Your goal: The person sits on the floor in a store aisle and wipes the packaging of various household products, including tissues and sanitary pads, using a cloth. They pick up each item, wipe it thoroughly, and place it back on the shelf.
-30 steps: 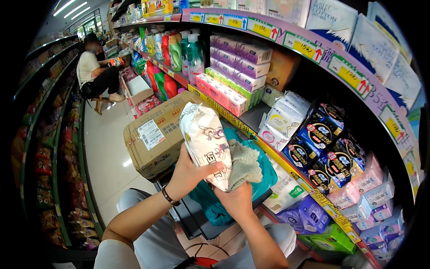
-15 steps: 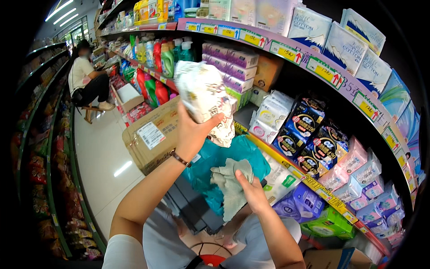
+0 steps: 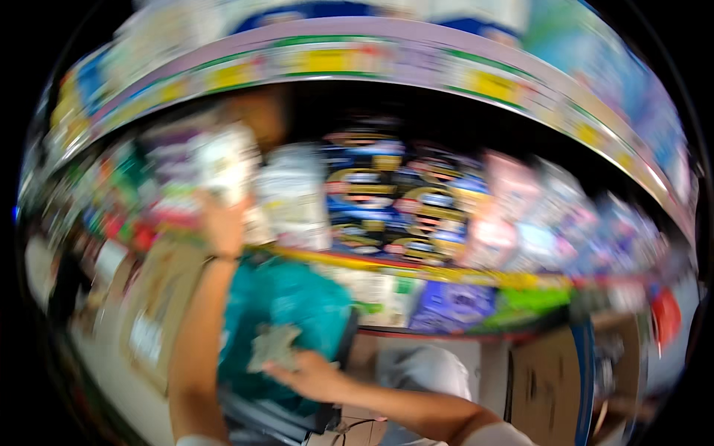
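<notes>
Motion smears the whole head view. My left hand point(image 3: 223, 227) is raised at the shelf's front, closed around a whitish soft package point(image 3: 225, 160) with a printed pattern. Lower and to the right, my right hand point(image 3: 316, 377) grips a crumpled grey-green cloth point(image 3: 274, 346). Beneath the cloth and between my arms spreads a teal plastic bag point(image 3: 301, 286), lying over a dark grey object point(image 3: 264, 424) whose kind I cannot make out.
Shelved packs stand ahead: white point(image 3: 294, 197), black point(image 3: 364, 193) and pink point(image 3: 502, 201). Purple point(image 3: 450, 303) and green packs point(image 3: 528, 306) sit lower. A carton point(image 3: 160, 312) lies left of my left arm; an open cardboard box point(image 3: 547, 386) stands right. A blurred person point(image 3: 68, 275) is far left.
My view has swung to the right, so the shelf now runs across the picture. Both hands appear farther left, still holding the package and the cloth.
</notes>
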A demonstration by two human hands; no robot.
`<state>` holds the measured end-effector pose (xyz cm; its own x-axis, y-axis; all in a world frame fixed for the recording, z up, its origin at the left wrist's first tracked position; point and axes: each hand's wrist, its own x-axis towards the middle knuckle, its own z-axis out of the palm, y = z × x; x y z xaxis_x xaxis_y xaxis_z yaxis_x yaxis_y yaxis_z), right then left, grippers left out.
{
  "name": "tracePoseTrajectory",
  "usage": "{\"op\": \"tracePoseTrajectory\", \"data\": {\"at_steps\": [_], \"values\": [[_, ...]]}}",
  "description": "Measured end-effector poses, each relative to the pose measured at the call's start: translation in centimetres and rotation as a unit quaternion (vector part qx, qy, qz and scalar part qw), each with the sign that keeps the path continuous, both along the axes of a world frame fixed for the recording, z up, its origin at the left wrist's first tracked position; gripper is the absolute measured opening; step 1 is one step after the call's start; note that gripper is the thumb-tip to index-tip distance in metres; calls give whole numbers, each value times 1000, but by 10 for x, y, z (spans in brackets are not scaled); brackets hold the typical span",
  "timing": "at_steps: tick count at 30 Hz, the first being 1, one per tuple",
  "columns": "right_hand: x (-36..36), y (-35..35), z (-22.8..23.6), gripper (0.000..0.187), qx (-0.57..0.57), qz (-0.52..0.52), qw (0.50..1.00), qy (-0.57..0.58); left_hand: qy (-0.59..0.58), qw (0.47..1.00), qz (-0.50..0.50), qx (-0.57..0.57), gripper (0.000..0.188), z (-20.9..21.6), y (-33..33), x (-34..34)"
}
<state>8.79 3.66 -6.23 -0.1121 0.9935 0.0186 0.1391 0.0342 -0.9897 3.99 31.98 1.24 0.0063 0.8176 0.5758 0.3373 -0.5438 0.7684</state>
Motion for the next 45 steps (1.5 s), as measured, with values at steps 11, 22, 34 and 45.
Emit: {"op": "tracePoseTrajectory", "data": {"at_steps": [11, 22, 34, 45], "values": [[-32, 0, 8, 55, 29, -72, 996, -54, 99, 991, 95, 1, 71, -26, 15, 15], [-33, -7, 21, 56, 20, -89, 995, -31, 144, 974, 169, 45, 66, -39, 26, 32], [-26, -1, 16, 33, 49, -4, 998, 39, 249, 954, 160, 37, 56, -35, 14, 27], [6, 6, 52, 40, 67, -54, 996, 2, 182, 964, 175, 83, 62, -23, -18, 15]]}}
